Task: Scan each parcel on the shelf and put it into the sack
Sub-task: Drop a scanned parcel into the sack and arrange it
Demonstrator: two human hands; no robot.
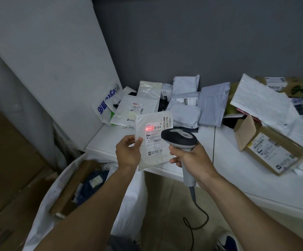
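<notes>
Your left hand (128, 151) pinches the parcel (154, 142) by its left edge, thumb on the front and fingers behind. Your right hand (192, 156) is wrapped round the grip of the scanner (180, 138). Both sit at the centre of the frame, above the front edge of the shelf (237, 171).

The scanner's red line (149, 128) falls on the left part of the barcode (154, 127), not plainly across all of it. To get a clean read, I would swing the scanner head a little to the right so the line crosses every bar. Hold the flat bag taut and level to the beam, because the glossy film looks likely to glare or wrinkle. Your thumb is clear of the label (155, 140); leave it there.

The parcel stands on end, with its long axis running from the top to the bottom of the frame and leaning a touch. Its labelled face is turned towards you and the scanner, and its top edge points towards the pile (183, 105) in the upper middle.

The open sack (44, 205) waits in the lower left of the frame, under your left forearm, so dropping the parcel in looks like a short move down and left.
</notes>
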